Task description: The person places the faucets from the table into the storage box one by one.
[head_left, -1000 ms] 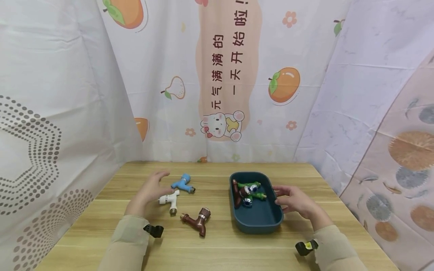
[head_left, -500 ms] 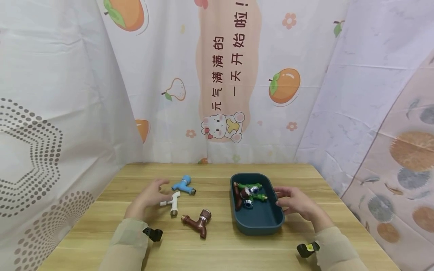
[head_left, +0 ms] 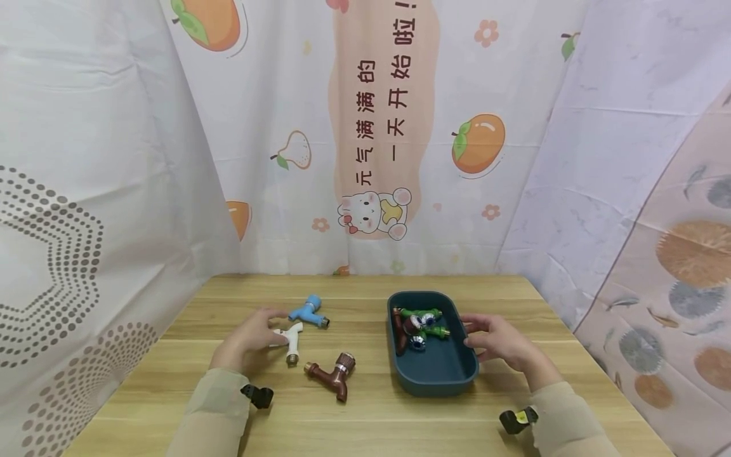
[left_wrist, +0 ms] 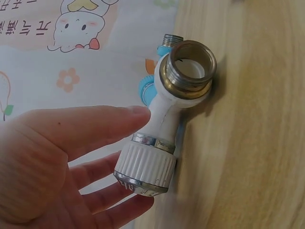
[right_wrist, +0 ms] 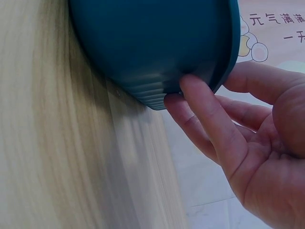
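In the head view a white faucet (head_left: 293, 343) lies on the wooden table, its handle covered by my left hand (head_left: 251, 337). From the left wrist, my thumb (left_wrist: 136, 116) overlaps the faucet's body while the other fingers reach behind its ribbed handle (left_wrist: 144, 164), not curled tight. A dark blue plastic box (head_left: 435, 386) stands on the right. My right hand (head_left: 498, 343) touches its right side, with loosely bent fingers against the outer wall (right_wrist: 157, 43) and another digit at the rim. Brown, green and chrome faucets lie in the box, including a brown faucet (head_left: 401, 339).
A light blue faucet (head_left: 310, 311) lies just behind the white one. A brown faucet (head_left: 333, 376) with a brass thread lies nearer the front, between the left hand and the box. Patterned curtains (head_left: 274, 190) enclose the back and sides of the table (head_left: 365, 419).
My left hand has come down and right onto the white faucet, covering its handle, which showed more before. The right hand has stayed at the box.
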### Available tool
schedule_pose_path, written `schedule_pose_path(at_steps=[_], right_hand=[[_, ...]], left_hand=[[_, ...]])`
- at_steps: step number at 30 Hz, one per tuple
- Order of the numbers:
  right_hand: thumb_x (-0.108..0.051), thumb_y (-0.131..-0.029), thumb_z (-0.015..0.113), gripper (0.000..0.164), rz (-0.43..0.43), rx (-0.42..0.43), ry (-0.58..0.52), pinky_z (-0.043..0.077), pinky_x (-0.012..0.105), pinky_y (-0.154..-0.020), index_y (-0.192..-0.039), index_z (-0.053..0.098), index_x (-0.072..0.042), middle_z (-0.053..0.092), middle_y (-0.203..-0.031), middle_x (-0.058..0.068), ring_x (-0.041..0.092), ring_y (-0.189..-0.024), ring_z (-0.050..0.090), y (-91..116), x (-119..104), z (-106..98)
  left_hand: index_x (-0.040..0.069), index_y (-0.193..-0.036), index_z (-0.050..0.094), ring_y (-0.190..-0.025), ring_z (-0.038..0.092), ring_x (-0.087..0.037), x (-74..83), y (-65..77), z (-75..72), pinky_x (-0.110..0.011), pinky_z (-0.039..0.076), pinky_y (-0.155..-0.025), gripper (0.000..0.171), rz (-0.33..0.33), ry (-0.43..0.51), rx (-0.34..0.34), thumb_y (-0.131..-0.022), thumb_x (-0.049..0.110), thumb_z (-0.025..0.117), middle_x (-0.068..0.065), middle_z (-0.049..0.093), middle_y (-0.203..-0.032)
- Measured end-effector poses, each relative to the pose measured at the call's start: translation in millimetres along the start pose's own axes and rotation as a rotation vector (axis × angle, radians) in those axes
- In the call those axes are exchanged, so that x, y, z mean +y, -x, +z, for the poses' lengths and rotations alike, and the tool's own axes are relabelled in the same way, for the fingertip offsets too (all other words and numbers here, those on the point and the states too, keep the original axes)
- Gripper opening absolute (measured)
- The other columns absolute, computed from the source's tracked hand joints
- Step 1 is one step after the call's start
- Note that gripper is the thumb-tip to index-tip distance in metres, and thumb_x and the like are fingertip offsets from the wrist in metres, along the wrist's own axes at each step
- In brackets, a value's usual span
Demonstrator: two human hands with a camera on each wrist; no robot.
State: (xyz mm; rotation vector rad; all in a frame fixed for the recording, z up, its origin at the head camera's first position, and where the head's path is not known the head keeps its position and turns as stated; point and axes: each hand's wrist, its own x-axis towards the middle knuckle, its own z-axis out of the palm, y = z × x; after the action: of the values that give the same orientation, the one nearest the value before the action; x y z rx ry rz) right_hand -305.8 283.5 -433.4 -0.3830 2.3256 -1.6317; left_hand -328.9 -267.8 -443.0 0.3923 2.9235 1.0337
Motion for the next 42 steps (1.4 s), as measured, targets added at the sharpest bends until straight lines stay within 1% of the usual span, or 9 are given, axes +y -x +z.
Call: schedule_pose_path(at_steps=[5, 11, 15, 19, 26, 33, 36, 42], right_hand=[[-0.004, -0.094, 0.068, 0.064, 0.004, 0.01, 0.002, 0.06, 0.05, -0.076, -0.15, 0.041, 0.008, 0.052, -0.136, 0.034, 0.034, -0.105, 0.066, -1.8, 1.0, -0.4], [-0.004, -0.094, 0.069, 0.064, 0.001, 0.009, -0.002, 0.06, 0.05, -0.075, -0.15, 0.041, 0.008, 0.053, -0.136, 0.034, 0.034, -0.104, 0.066, -1.4, 1.1, -0.2], [-0.004, -0.094, 0.069, 0.065, -0.004, 0.002, -0.009, 0.06, 0.05, -0.075, -0.15, 0.039, 0.009, 0.052, -0.136, 0.036, 0.035, -0.104, 0.066, -0.3, 0.7, 0.2], [-0.003, -0.095, 0.068, 0.065, -0.002, 0.003, -0.014, 0.06, 0.051, -0.074, -0.151, 0.038, 0.009, 0.051, -0.136, 0.036, 0.035, -0.104, 0.066, -0.1, 1.0, 0.3], [-0.004, -0.094, 0.068, 0.065, -0.004, 0.0, -0.01, 0.06, 0.05, -0.075, -0.151, 0.039, 0.009, 0.051, -0.136, 0.036, 0.034, -0.104, 0.066, -0.2, 0.8, 0.0], [-0.004, -0.094, 0.068, 0.062, 0.0, -0.004, -0.018, 0.06, 0.05, -0.076, -0.15, 0.041, 0.008, 0.053, -0.135, 0.034, 0.033, -0.105, 0.066, -0.6, 2.5, 0.3], [-0.004, -0.095, 0.067, 0.062, -0.008, -0.013, -0.018, 0.06, 0.05, -0.076, -0.15, 0.04, 0.009, 0.052, -0.135, 0.035, 0.033, -0.105, 0.065, -0.2, 2.9, 0.3], [-0.004, -0.095, 0.067, 0.064, -0.01, -0.005, -0.025, 0.06, 0.05, -0.075, -0.151, 0.039, 0.009, 0.052, -0.136, 0.035, 0.035, -0.106, 0.065, -0.1, 2.3, -0.4]], left_hand=[[0.0, -0.135, 0.063, -0.122, 0.055, -0.052, -1.8, 0.6, 1.5, -0.062, 0.046, -0.099, 0.063, -0.011, 0.013, -0.002, -0.078, 0.012, 0.086, -0.025, 0.053, -0.141], [-0.001, -0.131, 0.065, -0.125, 0.052, -0.051, -2.1, 1.0, 3.3, -0.064, 0.041, -0.103, 0.06, 0.006, 0.011, -0.013, -0.076, 0.009, 0.085, -0.025, 0.058, -0.137], [-0.001, -0.128, 0.067, -0.124, 0.053, -0.05, -2.0, 1.7, 4.1, -0.065, 0.041, -0.102, 0.058, 0.013, 0.0, -0.008, -0.075, 0.008, 0.085, -0.024, 0.061, -0.134], [0.001, -0.126, 0.069, -0.122, 0.055, -0.049, -0.8, 1.9, 4.6, -0.065, 0.042, -0.101, 0.054, 0.006, -0.01, -0.01, -0.075, 0.007, 0.085, -0.023, 0.062, -0.132], [0.003, -0.122, 0.072, -0.114, 0.06, -0.04, -0.3, 0.6, 5.9, -0.06, 0.047, -0.096, 0.049, -0.014, -0.01, -0.018, -0.075, 0.005, 0.085, -0.019, 0.066, -0.125], [0.004, -0.116, 0.074, -0.106, 0.061, -0.031, -2.0, 2.0, 7.6, -0.054, 0.049, -0.092, 0.043, -0.049, -0.009, -0.027, -0.073, 0.0, 0.083, -0.015, 0.068, -0.116], [0.004, -0.116, 0.074, -0.108, 0.061, -0.031, -2.7, 1.8, 7.6, -0.054, 0.049, -0.093, 0.043, -0.055, -0.017, -0.028, -0.074, -0.001, 0.082, -0.015, 0.068, -0.117], [0.004, -0.116, 0.075, -0.113, 0.06, -0.035, -2.7, -0.2, 6.4, -0.057, 0.047, -0.097, 0.042, -0.049, -0.035, -0.028, -0.075, -0.002, 0.08, -0.016, 0.068, -0.119]])
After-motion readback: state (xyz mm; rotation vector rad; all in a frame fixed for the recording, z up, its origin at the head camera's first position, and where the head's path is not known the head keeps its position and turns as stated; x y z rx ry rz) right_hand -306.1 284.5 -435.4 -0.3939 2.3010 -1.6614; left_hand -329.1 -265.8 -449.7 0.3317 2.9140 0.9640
